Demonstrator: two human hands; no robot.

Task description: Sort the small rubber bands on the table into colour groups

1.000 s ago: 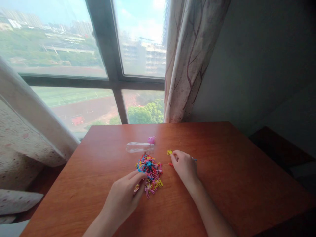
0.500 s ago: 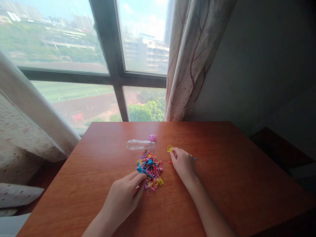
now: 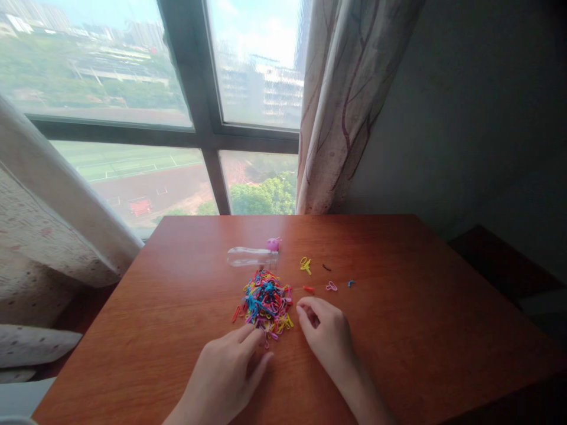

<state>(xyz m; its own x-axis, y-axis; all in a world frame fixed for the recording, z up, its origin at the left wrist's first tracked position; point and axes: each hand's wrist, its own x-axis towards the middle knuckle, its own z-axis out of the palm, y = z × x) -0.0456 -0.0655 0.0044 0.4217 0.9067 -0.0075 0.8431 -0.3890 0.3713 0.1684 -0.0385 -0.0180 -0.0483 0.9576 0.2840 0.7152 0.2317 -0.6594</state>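
Note:
A heap of small coloured rubber bands (image 3: 264,301) lies on the wooden table (image 3: 420,319). My left hand (image 3: 224,375) rests flat just below the heap, fingers stretched, fingertips touching its lower edge. My right hand (image 3: 325,333) sits right of the heap with fingers curled and thumb and forefinger close together near the heap's right edge; I cannot make out anything in them. Single bands lie apart beyond it: yellow (image 3: 305,264), dark (image 3: 326,267), red (image 3: 308,288), pink (image 3: 331,286), blue (image 3: 351,283).
A clear plastic bottle (image 3: 248,257) with a pink cap (image 3: 273,243) lies on its side behind the heap. A window and a patterned curtain (image 3: 345,106) stand behind the table. A dark wall is on the right; a cushioned seat is at left.
My right hand has drawn back from the yellow band toward me, to the heap's right edge, uncovering dark and pink single bands. My left hand slid slightly nearer me.

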